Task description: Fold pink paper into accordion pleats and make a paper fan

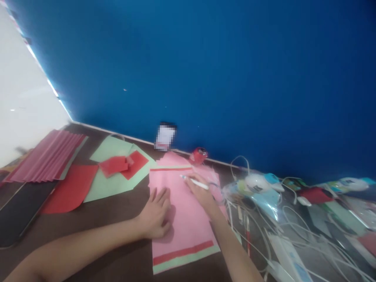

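Room: deep blue wall (223,70) right behind a dark brown tabletop (117,213), pretty cramped setup.
Pink sheet (182,211): lies flat in the middle, red strips near its top and bottom edges, pale green paper showing underneath.
Left hand (155,213): open, palm down on the sheet's left edge, looks like it's pinning it so it won't slide.
Right hand (202,194): wrapped around a white pen (195,182), tip down on the sheet's upper part.
Left side: pleated maroon paper (48,156), red squares (123,164) on green paper.
Right side: tangle of white cables (282,227).
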Motion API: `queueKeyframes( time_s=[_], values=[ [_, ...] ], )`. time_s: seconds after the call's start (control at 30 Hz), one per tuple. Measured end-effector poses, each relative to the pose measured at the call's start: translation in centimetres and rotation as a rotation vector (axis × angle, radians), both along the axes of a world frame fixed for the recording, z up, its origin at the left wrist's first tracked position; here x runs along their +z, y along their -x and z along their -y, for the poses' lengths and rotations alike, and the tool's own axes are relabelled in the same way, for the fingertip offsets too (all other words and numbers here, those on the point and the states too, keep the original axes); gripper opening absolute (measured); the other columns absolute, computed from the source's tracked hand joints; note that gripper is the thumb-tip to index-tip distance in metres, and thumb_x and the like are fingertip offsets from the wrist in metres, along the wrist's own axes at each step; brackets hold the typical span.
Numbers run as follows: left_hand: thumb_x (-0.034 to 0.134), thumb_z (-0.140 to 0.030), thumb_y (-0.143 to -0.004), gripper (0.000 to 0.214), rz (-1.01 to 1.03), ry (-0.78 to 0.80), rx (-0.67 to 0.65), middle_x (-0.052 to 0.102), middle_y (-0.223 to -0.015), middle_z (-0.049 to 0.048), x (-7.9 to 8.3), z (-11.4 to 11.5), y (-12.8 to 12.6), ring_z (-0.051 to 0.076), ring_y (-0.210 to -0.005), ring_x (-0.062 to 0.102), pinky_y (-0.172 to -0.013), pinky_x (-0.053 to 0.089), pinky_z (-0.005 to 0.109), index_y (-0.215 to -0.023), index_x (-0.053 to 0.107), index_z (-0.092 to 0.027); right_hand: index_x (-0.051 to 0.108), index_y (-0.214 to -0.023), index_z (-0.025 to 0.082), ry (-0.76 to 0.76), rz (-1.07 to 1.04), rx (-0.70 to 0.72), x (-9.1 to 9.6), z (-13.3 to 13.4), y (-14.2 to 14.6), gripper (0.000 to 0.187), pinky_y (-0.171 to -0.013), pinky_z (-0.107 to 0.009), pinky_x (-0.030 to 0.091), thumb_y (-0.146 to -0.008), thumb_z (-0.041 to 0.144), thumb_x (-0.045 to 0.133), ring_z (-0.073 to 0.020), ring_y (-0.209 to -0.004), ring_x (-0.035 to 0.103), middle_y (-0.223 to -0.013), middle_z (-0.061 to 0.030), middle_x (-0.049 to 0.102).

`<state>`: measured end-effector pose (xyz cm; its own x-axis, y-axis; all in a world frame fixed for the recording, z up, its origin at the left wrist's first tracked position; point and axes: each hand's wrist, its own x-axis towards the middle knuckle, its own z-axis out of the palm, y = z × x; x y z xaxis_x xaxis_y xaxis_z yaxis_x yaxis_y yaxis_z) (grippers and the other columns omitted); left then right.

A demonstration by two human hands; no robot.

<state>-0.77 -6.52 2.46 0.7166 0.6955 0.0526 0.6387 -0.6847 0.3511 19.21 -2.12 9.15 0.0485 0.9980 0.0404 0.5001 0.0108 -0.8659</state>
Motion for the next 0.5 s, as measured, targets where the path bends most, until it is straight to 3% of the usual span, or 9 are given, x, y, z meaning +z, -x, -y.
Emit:
queueKeyframes(
  time_s=[0.13, 0.23, 0.4, 0.5],
  values=[
    [0.047, -0.042, -0.075, 0.068, -0.023, -0.029, 0.027, 0.026, -0.143, 0.0217, -0.4, 0.4, 0.2, 0.035, -0.134, 0.014, -0.106, 0.009, 0.055, -0.13, 0.034, -0.006, 0.063, -0.097, 0.021, -0.103, 0.083, -0.059, 0.0, 4.8, -1.2, 0.027, -0.078, -0.035, 0.049, -0.08, 0.04, 0.053, -0.0229, -0.087, 0.061, -0.094, -0.0069, 0.067],
    [0.04, -0.043, -0.08, 0.063, -0.044, -0.077, 0.114, 0.025, -0.144, 0.0201, -0.9, 0.7, 0.1, 0.036, -0.134, 0.013, -0.106, 0.013, 0.053, -0.131, 0.035, -0.006, 0.064, -0.1, 0.022, -0.078, 0.117, -0.077, -0.9, 8.6, -2.7, 0.029, -0.091, -0.039, 0.043, -0.082, 0.04, 0.052, -0.0251, -0.102, 0.058, -0.106, -0.0079, 0.066],
    [0.032, -0.038, -0.086, 0.051, -0.057, -0.149, 0.3, 0.032, -0.14, 0.0217, -0.8, 0.9, -1.2, 0.038, -0.131, 0.023, -0.102, 0.022, 0.053, -0.123, 0.045, -0.005, 0.064, -0.101, 0.023, -0.097, 0.163, -0.103, -2.0, 13.2, -5.0, 0.029, -0.091, -0.042, 0.044, -0.081, 0.04, 0.052, -0.0271, -0.1, 0.059, -0.106, -0.0092, 0.065],
    [0.032, -0.031, -0.085, 0.048, -0.029, -0.204, 0.264, 0.04, -0.133, 0.025, -0.2, 1.2, -2.2, 0.035, -0.129, 0.029, -0.101, 0.025, 0.052, -0.122, 0.043, -0.001, 0.066, -0.097, 0.023, -0.102, 0.124, -0.128, -1.7, 14.3, -5.3, 0.027, -0.091, -0.043, 0.043, -0.083, 0.04, 0.05, -0.027, -0.097, 0.061, -0.102, -0.0093, 0.067]
  ],
)
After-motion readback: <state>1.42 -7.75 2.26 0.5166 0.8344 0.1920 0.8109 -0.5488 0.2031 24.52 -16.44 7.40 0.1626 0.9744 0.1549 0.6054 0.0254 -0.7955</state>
